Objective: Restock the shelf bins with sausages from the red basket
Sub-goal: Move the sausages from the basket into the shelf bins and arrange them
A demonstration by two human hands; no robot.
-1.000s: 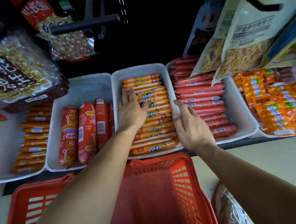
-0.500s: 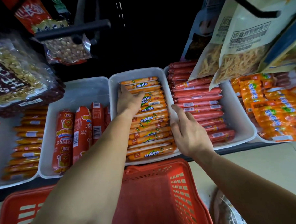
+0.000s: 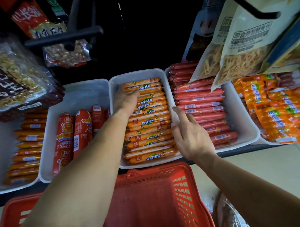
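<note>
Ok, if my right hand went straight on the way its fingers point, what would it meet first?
Probably the right wall of the middle bin, just ahead of the right hand; the orange sausages lie beyond it. Depth is unclear.

Left hand (image 3: pixel 126 99) stretched forward palm down, fingertips hidden, right hand (image 3: pixel 189 135) nearer, palm down, fingers (image 3: pixel 178 113) loosely spread.

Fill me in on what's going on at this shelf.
A person is stocking sausages. Their left hand lies on the orange sausages towards the back of the middle white bin, which is nearly full. Their right hand is open, with spread fingers, at that bin's right edge. The red basket sits just below the shelf, and no sausages show in the part of it in view.
</note>
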